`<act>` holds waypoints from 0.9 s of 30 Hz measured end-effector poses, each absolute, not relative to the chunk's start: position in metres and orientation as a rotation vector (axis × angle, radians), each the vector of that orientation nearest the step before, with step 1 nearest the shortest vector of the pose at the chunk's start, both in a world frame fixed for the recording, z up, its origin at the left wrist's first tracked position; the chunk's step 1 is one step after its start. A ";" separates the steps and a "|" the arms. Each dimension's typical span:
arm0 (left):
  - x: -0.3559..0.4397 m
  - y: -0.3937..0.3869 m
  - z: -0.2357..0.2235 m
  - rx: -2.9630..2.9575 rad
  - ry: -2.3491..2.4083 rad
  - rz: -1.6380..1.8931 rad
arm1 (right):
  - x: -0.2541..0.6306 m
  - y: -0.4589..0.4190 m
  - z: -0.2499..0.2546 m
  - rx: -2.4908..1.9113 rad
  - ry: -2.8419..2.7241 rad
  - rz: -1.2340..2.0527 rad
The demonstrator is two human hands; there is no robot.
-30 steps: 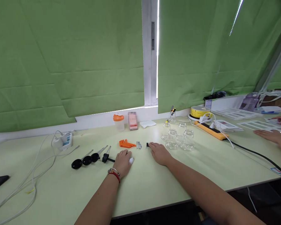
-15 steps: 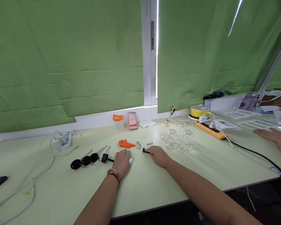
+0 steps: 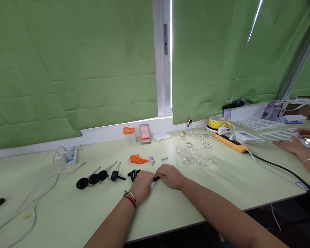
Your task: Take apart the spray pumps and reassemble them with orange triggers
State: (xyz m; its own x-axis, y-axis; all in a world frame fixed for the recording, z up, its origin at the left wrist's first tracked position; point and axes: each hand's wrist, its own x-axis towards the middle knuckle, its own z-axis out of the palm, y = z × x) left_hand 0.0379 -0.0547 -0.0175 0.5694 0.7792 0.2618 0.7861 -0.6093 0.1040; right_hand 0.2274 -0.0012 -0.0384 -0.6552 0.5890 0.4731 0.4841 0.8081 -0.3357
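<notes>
My right hand (image 3: 171, 176) pinches a small black plastic part (image 3: 157, 178), mostly hidden by the fingers. Against it, the curled fingertips of my left hand (image 3: 143, 184) meet the same part from the other side. Something white (image 3: 152, 185) shows at my left thumb. Several black plastic pieces (image 3: 132, 174) lie just beyond my left hand, partly covered by it. Farther back are orange plastic pieces (image 3: 138, 159), several metal pins (image 3: 152, 160) and a coil spring (image 3: 164, 158). To the left sits a black head with a side handle and metal rod (image 3: 115, 176).
Black round lids with metal rods (image 3: 93, 178) lie at left near a white power strip (image 3: 71, 157). Glass jars (image 3: 188, 155) stand right of centre. An orange-lidded cup (image 3: 129, 136) is at the back. An orange power strip (image 3: 232, 143) and another person's hands (image 3: 289, 144) are at right.
My hands have come together at the black part, the left moving right and the right drawing nearer. Black pieces formerly under my left hand now show. At right, the other person's hands have shifted.
</notes>
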 end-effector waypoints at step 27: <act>0.042 -0.069 -0.022 -3.076 -1.286 -0.564 | 0.235 0.054 -0.043 -1.408 -2.295 0.122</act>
State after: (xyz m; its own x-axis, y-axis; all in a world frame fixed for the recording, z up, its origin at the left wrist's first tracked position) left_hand 0.0421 -0.0693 -0.0216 0.6600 0.7217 0.2090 0.6424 -0.6863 0.3412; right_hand 0.2349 0.0542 -0.0434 -0.3828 0.8657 0.3227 0.8266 0.4769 -0.2989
